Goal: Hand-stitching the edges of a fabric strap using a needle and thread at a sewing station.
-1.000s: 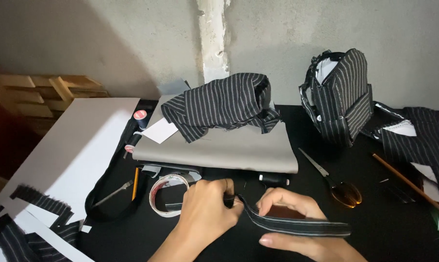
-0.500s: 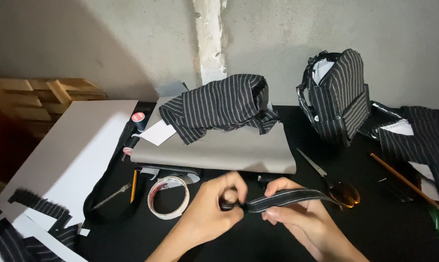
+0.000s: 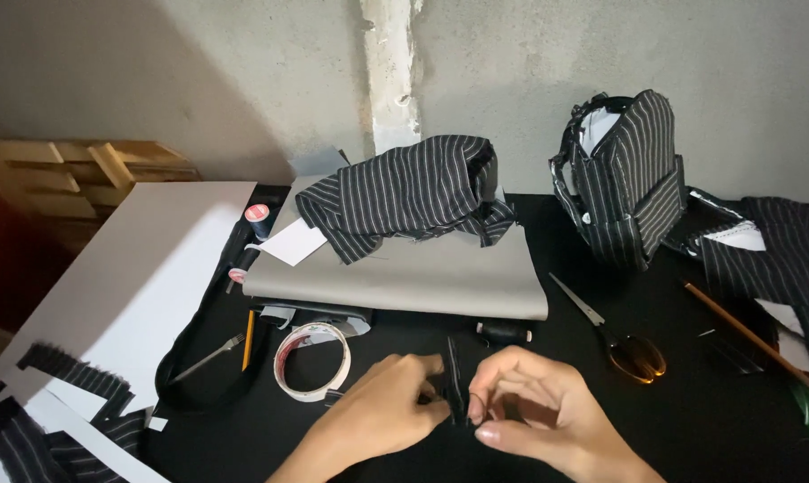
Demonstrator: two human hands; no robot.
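Note:
Both hands meet at the bottom middle over a black table [image 3: 530, 376]. My left hand [image 3: 388, 404] and my right hand [image 3: 530, 407] pinch a narrow black striped strap [image 3: 455, 380] between their fingertips. The strap stands nearly upright, seen edge-on, and most of its length is hidden by the fingers. A roll of white tape [image 3: 311, 360] lies just left of my left hand. A small black thread spool [image 3: 503, 333] lies just beyond the strap.
A grey folded sheet [image 3: 422, 277] carries a bundle of striped fabric [image 3: 404, 192]. A striped bag [image 3: 624, 183] stands at the back right. Scissors [image 3: 615, 335] with amber handles, a wooden stick [image 3: 749, 335], a white board [image 3: 127, 277], striped scraps [image 3: 29, 429] and more striped cloth [image 3: 780, 259] lie around.
The strap lay flat and long to the right a second ago. It has been drawn in between both hands and now stands edge-on; my right hand has moved left toward my left hand.

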